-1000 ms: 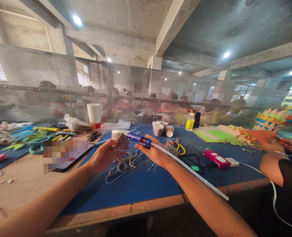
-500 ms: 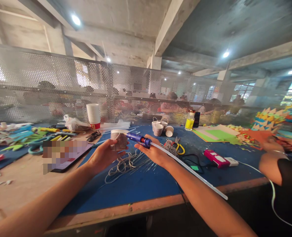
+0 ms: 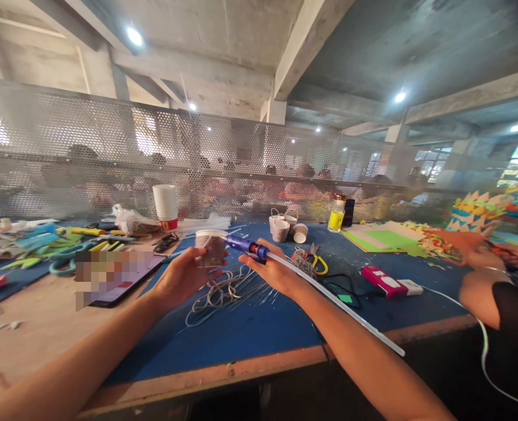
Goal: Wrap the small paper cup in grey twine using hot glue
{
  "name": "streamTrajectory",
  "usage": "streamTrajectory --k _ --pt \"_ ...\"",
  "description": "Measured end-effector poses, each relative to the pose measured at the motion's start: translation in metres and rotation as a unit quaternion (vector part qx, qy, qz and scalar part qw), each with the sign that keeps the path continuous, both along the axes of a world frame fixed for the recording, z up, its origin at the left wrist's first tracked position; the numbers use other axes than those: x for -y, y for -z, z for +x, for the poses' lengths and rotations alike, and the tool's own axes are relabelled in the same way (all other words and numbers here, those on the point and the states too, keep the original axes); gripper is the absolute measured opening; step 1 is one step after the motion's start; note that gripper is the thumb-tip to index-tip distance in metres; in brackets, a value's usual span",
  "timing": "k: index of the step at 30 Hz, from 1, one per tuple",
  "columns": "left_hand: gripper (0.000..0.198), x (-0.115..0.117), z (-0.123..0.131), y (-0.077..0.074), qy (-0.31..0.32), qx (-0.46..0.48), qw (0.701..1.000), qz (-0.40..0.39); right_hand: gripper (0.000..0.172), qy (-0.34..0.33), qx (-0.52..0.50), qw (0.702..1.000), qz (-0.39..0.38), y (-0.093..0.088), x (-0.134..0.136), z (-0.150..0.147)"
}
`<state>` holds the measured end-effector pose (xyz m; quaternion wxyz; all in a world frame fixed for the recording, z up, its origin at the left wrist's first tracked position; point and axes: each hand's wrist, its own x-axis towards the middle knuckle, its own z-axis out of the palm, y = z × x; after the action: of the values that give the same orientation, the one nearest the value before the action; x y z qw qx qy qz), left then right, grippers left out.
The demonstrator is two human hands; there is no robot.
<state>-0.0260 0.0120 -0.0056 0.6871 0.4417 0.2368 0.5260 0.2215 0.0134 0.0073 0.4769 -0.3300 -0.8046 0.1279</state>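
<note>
My left hand (image 3: 183,273) holds a small cup wrapped in grey cord (image 3: 210,250), its pale rim facing up. In my right hand (image 3: 273,270) is a blue glue gun (image 3: 245,247), its nozzle at the cup's right side near the rim. A long clear glue stick (image 3: 342,307) sticks out of the gun's back and runs down over my right forearm. Loose grey cord (image 3: 217,295) lies in loops on the blue mat (image 3: 189,345) beneath both hands.
Behind stand several small cups (image 3: 280,228) and stacked white cups (image 3: 165,204). Yellow-handled pliers (image 3: 320,264), a magenta device (image 3: 384,282) and a bottle (image 3: 337,215) lie rightward. A tablet (image 3: 123,278) lies left. Another person's hands (image 3: 482,263) are at far right.
</note>
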Motion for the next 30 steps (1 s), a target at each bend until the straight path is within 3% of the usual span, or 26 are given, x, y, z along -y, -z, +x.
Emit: streamTrajectory --k 30 --pt "0.035 0.0005 -0.0027 -0.0009 0.018 0.030 0.999 -0.009 0.038 0.005 -0.001 1.000 0.003 0.0015 -0.0027 0.0014"
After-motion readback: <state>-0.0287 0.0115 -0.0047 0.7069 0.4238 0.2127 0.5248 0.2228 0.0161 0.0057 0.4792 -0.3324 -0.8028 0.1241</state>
